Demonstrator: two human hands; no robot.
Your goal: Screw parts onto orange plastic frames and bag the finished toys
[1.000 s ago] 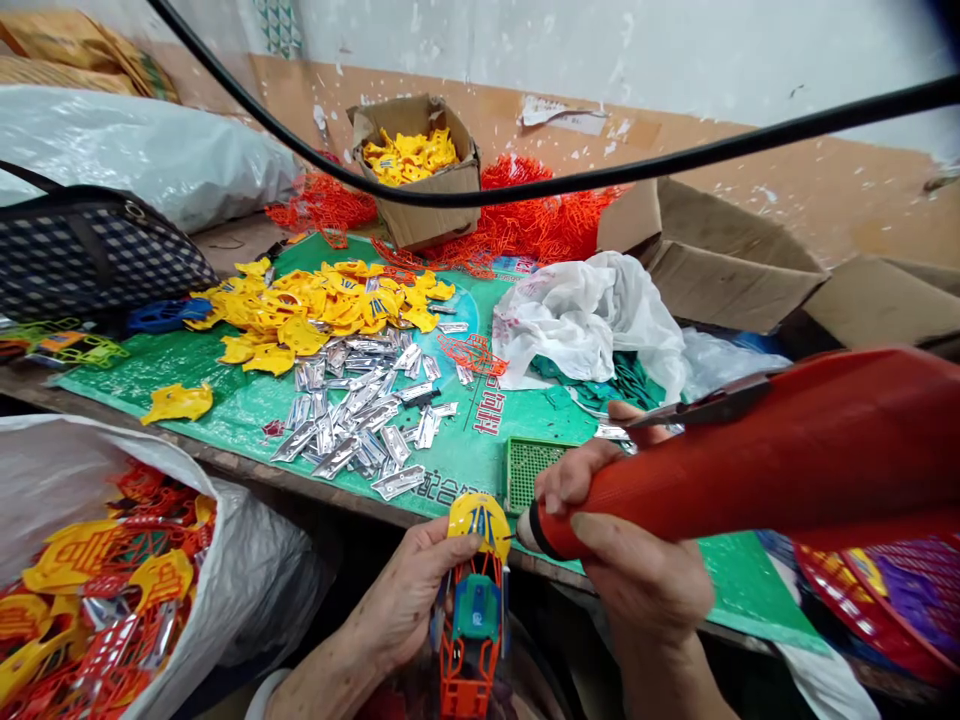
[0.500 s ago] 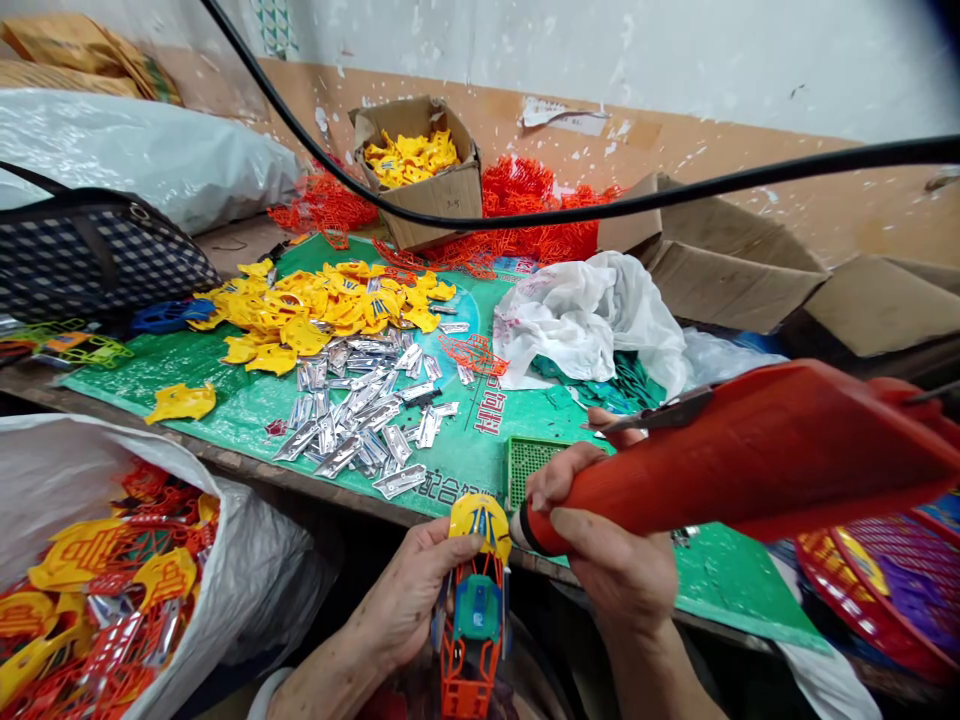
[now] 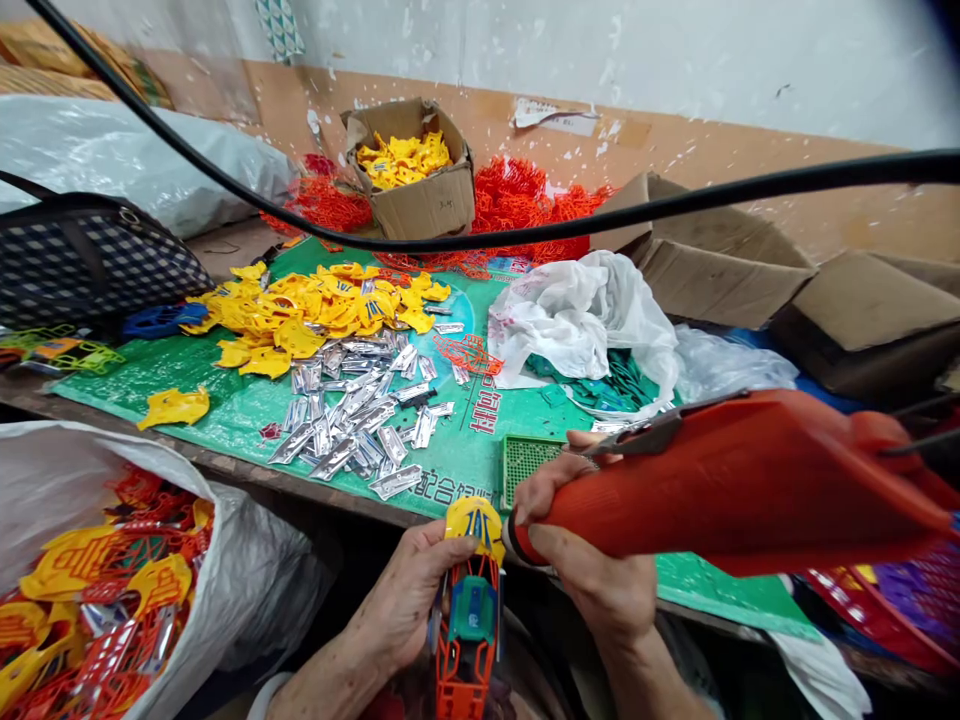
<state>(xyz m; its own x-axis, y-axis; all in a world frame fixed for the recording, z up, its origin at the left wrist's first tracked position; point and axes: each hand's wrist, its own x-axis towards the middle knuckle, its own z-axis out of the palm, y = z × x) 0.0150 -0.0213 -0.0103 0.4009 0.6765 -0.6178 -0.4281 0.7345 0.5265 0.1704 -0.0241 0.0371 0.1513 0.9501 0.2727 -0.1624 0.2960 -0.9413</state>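
My left hand (image 3: 409, 590) is closed around a toy car body (image 3: 474, 608) with a yellow front, a green middle piece and an orange-red frame. Its thumb lies on the yellow part. My right hand (image 3: 596, 580) grips a red power screwdriver (image 3: 675, 490) near its dark nose, with the metal lever along the top. The nose meets the right edge of the yellow front; the bit tip is hidden, so contact with a screw cannot be told. Just beyond the right hand stands a small green mesh basket (image 3: 525, 460).
Yellow shells (image 3: 322, 305) and silver plates (image 3: 360, 415) lie heaped on the green sheet. A white sack (image 3: 262, 570) of parts stands lower left. A black cable (image 3: 465, 240) hangs across the view. Cardboard boxes (image 3: 720, 275) stand at the back right.
The screwdriver's rear end has dipped while its nose stays at the yellow front. The black cable has sagged lower. Both hands keep their hold, and the view has shifted slightly.
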